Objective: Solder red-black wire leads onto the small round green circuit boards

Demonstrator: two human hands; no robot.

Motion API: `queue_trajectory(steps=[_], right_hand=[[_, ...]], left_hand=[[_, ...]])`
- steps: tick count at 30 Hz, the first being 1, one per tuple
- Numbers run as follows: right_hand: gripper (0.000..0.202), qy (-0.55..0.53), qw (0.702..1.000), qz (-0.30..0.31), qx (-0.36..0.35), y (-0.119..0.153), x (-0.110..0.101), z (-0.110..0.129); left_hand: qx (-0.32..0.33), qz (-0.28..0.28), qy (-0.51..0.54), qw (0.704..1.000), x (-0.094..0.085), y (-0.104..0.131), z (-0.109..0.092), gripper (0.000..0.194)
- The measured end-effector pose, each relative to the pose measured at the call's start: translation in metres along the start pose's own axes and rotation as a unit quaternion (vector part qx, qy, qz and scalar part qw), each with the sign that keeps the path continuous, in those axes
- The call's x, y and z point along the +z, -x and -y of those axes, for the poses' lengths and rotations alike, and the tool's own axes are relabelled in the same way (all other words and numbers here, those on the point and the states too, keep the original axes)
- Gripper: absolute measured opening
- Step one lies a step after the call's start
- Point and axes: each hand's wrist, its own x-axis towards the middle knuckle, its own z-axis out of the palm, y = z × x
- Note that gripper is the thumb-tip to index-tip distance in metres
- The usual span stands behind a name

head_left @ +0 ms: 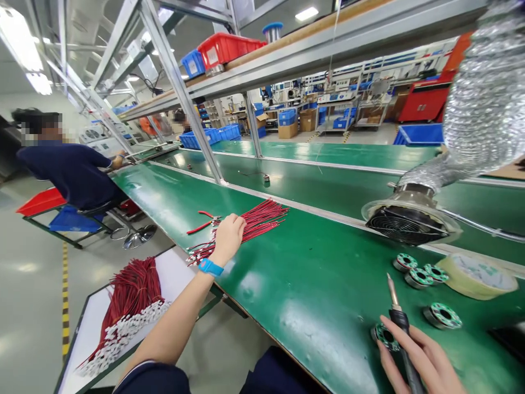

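Bare iron tip among loose parts, both hands occupied

Landmark: the fan (404, 221) standing on the green table (287, 295).

Left hand (229, 238): well left of the fan, fingers bunched over a spread of red wires (264, 216). Undersides hidden; no way to tell if a wire is pinched. White plugs at the wires' near end, partly under the hand. Red-handled pliers (199, 227) lie farther left of the fan, just beside the wires.

Right hand (426, 355): on the worker's side of the fan, fingers wrapped about a soldering iron (399, 319), metal tip pointing toward the fan. Fingertips also at the edge of a round board (386, 337); firmness of that contact unclear.

Risks, my judgement:
- Iron and board share one hand. A shift of the fingers to steady the board could swing the tip; if hot, it might scorch the loose round boards (445, 316) or the tape roll (476, 276), all on the near right side of the fan.
- Wires lie crossed and loose. One drawn quickly could snag neighbouring plugs and drag several out, or catch the pliers.
- Hands far apart: watching the wires to the fan's left leaves the tip unwatched, so a burn is possible.
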Motion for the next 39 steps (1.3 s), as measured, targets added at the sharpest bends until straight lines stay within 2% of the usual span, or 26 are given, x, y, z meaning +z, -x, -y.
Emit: queue_trajectory(steps=[3,7,10,13,17,20,22,26,29,33,35,39], right_hand=[[0.043,-0.030,0.999,0.006,0.045,-0.004,-0.012,0.021],[0.039,-0.028,0.996,0.000,0.084,-0.004,-0.017,0.037],[0.039,-0.017,0.994,-0.008,0.105,0.000,-0.014,0.039],[0.040,0.001,0.993,-0.023,0.117,0.001,-0.010,0.040],[0.042,0.007,0.989,-0.030,0.142,-0.002,-0.010,0.044],[0.043,-0.018,0.990,-0.030,0.138,-0.003,-0.012,0.046],[0.044,-0.038,0.990,-0.025,0.137,-0.003,-0.014,0.047],[0.046,-0.073,0.985,-0.021,0.156,-0.002,-0.016,0.050],[0.047,-0.100,0.980,-0.018,0.171,-0.004,-0.015,0.053],[0.048,-0.135,0.973,-0.027,0.187,-0.009,-0.015,0.057],[0.047,-0.138,0.969,-0.050,0.197,-0.011,-0.016,0.059],[0.043,-0.159,0.958,-0.100,0.217,-0.015,-0.017,0.064]], left_hand=[[0.087,0.011,0.033,0.996,0.000,0.019,-0.015,0.024],[0.217,0.062,0.101,0.969,0.015,0.037,-0.025,0.021],[0.240,0.062,0.144,0.958,0.017,0.036,-0.046,0.019],[0.276,0.065,0.202,0.937,0.009,0.032,-0.093,0.027],[0.355,0.148,0.269,0.883,0.011,0.028,-0.168,0.024],[0.343,0.201,0.324,0.858,0.023,0.026,-0.204,0.007],[0.308,0.221,0.381,0.843,0.027,0.027,-0.215,0.015],[0.197,0.266,0.500,0.800,0.019,0.044,-0.225,0.017],[0.152,0.310,0.551,0.760,0.007,0.062,-0.230,0.020],[0.100,0.332,0.598,0.722,-0.004,0.080,-0.239,0.023],[0.091,0.328,0.606,0.719,-0.009,0.087,-0.242,0.023],[0.119,0.302,0.593,0.737,-0.018,0.104,-0.248,0.023]])
